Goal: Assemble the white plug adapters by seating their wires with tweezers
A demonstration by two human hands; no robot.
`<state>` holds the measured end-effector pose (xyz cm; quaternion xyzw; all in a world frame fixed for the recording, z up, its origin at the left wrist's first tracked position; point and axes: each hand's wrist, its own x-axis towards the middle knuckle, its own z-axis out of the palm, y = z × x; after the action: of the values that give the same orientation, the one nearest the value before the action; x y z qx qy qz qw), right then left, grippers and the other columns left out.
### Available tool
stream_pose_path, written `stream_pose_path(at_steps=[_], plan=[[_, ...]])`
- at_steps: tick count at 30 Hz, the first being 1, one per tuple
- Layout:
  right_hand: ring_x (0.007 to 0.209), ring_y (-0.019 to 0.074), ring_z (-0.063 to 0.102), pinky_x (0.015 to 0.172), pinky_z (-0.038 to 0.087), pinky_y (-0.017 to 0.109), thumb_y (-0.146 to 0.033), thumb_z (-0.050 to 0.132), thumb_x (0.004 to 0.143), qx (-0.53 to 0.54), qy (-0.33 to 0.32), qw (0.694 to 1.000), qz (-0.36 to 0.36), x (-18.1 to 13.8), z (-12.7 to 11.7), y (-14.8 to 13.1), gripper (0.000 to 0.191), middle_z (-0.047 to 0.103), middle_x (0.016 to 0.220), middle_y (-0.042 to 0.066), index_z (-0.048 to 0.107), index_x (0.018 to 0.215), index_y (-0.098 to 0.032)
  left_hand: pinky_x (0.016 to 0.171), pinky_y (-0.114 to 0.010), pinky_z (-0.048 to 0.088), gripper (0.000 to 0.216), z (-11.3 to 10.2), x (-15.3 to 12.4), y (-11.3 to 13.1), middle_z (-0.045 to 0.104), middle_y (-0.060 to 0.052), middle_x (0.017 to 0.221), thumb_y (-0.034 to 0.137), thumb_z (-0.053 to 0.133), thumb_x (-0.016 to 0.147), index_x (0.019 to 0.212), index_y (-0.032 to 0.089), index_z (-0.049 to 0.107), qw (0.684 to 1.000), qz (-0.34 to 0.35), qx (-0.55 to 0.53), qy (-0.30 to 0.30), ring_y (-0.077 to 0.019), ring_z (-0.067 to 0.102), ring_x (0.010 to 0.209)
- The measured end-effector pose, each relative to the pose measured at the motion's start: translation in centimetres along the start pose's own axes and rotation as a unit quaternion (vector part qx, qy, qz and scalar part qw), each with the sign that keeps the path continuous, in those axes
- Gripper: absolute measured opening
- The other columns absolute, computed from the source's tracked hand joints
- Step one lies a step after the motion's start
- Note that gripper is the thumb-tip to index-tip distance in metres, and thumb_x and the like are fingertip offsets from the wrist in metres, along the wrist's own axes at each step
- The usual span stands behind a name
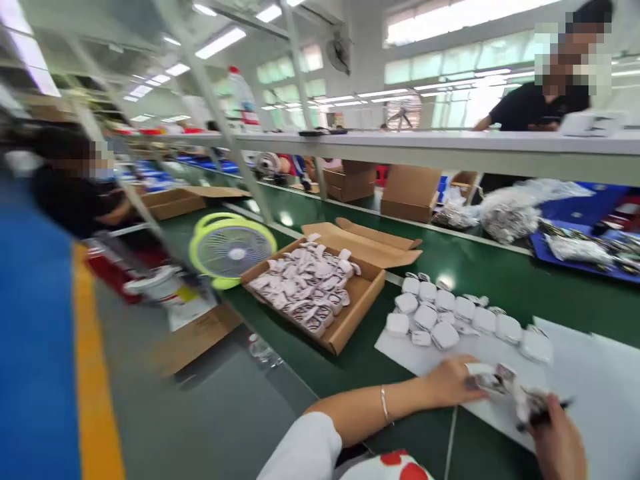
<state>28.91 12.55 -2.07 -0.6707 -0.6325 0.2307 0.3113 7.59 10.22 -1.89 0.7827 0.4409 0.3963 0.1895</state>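
My left hand (pixel 453 381) rests on a white sheet (pixel 590 380) on the green bench, fingers closed on a small white part (pixel 487 377). My right hand (pixel 557 440), at the lower right, is closed around a dark tool (pixel 547 408); motion blurs it. Just beyond the hands, several white plug-like parts (pixel 440 313) lie in rows on the sheet. An open cardboard box (pixel 345 320) holding several bagged white parts stands to the left of them.
A yellow-green fan (pixel 231 248) lies flat left of the box. Cardboard boxes (pixel 410 192) and bags of parts (pixel 507 217) sit across the green belt (pixel 475 267). One person sits far left, another stands behind the upper shelf (pixel 450 150). A grey floor with a yellow stripe runs on the left.
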Motion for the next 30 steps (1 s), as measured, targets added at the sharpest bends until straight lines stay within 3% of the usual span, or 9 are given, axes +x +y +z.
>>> stream_pose_path(at_steps=[1, 2, 4, 5, 9, 13, 17, 21, 30], plan=[[0.086, 0.0394, 0.059, 0.076, 0.048, 0.055, -0.079, 0.042, 0.057, 0.103, 0.028, 0.994, 0.035, -0.3, -0.2, -1.1, 0.064, 0.058, 0.072, 0.012, 0.057, 0.084, -0.023, 0.088, -0.028, 0.05, 0.046, 0.0, -0.2, 0.0, 0.065, -0.008, 0.108, 0.033, 0.071, 0.073, 0.115, 0.019, 0.057, 1.0, -0.01, -0.018, 0.015, -0.0187, 0.062, 0.101], [0.085, 0.0372, 0.058, 0.076, 0.047, 0.054, -0.08, 0.043, 0.056, 0.222, 0.016, 0.973, 0.054, -0.5, -0.2, -2.0, 0.065, 0.058, 0.073, 0.012, 0.056, 0.081, -0.021, 0.092, -0.031, 0.048, 0.045, -0.1, -0.4, 0.1, 0.063, -0.009, 0.111, 0.032, 0.068, 0.076, 0.116, 0.018, 0.056, 0.999, -0.009, -0.042, 0.017, -0.0192, 0.06, 0.104], [0.075, 0.0269, 0.059, 0.069, 0.051, 0.044, -0.085, 0.023, 0.061, 0.278, 0.037, 0.957, 0.076, -0.4, 0.2, -3.3, 0.074, 0.058, 0.073, 0.008, 0.055, 0.079, -0.021, 0.098, -0.038, 0.044, 0.045, -0.2, -0.7, 0.1, 0.059, -0.012, 0.118, 0.031, 0.064, 0.08, 0.121, 0.017, 0.051, 0.996, -0.007, -0.084, 0.021, -0.0215, 0.055, 0.112], [0.07, 0.0231, 0.059, 0.066, 0.051, 0.039, -0.085, 0.024, 0.064, 0.288, 0.047, 0.952, 0.088, -0.2, 0.4, -3.4, 0.074, 0.058, 0.073, 0.007, 0.056, 0.08, -0.02, 0.1, -0.042, 0.041, 0.049, -0.3, -0.8, 0.0, 0.057, -0.013, 0.12, 0.032, 0.064, 0.08, 0.124, 0.017, 0.049, 0.995, -0.004, -0.102, 0.022, -0.0233, 0.052, 0.115], [0.049, 0.0145, 0.047, 0.046, 0.042, 0.027, -0.081, 0.027, 0.073, 0.304, 0.085, 0.941, 0.124, -0.6, 0.6, -2.9, 0.072, 0.054, 0.06, 0.002, 0.06, 0.08, -0.017, 0.097, -0.044, 0.044, 0.045, -0.3, -1.1, -0.4, 0.059, -0.009, 0.118, 0.033, 0.066, 0.078, 0.119, 0.023, 0.052, 0.995, 0.035, -0.062, 0.071, -0.0233, 0.054, 0.111], [0.052, 0.0135, 0.046, 0.047, 0.038, 0.024, -0.078, 0.031, 0.076, 0.309, 0.11, 0.94, 0.096, -1.7, -0.5, -3.9, 0.066, 0.048, 0.052, 0.001, 0.052, 0.058, -0.018, 0.094, -0.039, 0.049, 0.036, 0.0, -1.3, 0.0, 0.059, -0.009, 0.119, 0.026, 0.055, 0.087, 0.123, 0.023, 0.049, 0.996, 0.047, -0.024, 0.068, -0.0206, 0.057, 0.109], [0.048, 0.0114, 0.043, 0.045, 0.034, 0.023, -0.072, 0.042, 0.076, 0.276, 0.052, 0.959, 0.04, -0.9, -1.8, -5.9, 0.058, 0.043, 0.049, -0.003, 0.044, 0.054, -0.019, 0.094, -0.036, 0.05, 0.037, 0.1, -1.1, 0.3, 0.058, -0.009, 0.121, 0.022, 0.052, 0.088, 0.125, 0.022, 0.047, 0.996, 0.056, -0.011, 0.062, -0.019, 0.057, 0.111], [0.038, 0.0101, 0.039, 0.038, 0.028, 0.022, -0.066, 0.055, 0.073, 0.234, -0.033, 0.971, 0.034, 0.6, -2.1, -7.5, 0.052, 0.04, 0.041, -0.005, 0.045, 0.054, -0.019, 0.093, -0.037, 0.051, 0.038, -0.1, -0.9, 0.2, 0.059, -0.009, 0.12, 0.023, 0.053, 0.088, 0.126, 0.022, 0.047, 0.996, 0.058, -0.008, 0.064, -0.0202, 0.057, 0.111], [0.036, 0.0097, 0.038, 0.037, 0.025, 0.022, -0.059, 0.053, 0.078, 0.194, 0.041, 0.98, 0.027, 0.9, -0.2, -8.0, 0.05, 0.038, 0.038, -0.005, 0.038, 0.05, -0.02, 0.091, -0.038, 0.052, 0.04, 0.0, -0.9, 0.0, 0.059, -0.009, 0.119, 0.023, 0.055, 0.087, 0.126, 0.022, 0.048, 0.997, 0.048, -0.026, 0.062, -0.0208, 0.058, 0.109]])
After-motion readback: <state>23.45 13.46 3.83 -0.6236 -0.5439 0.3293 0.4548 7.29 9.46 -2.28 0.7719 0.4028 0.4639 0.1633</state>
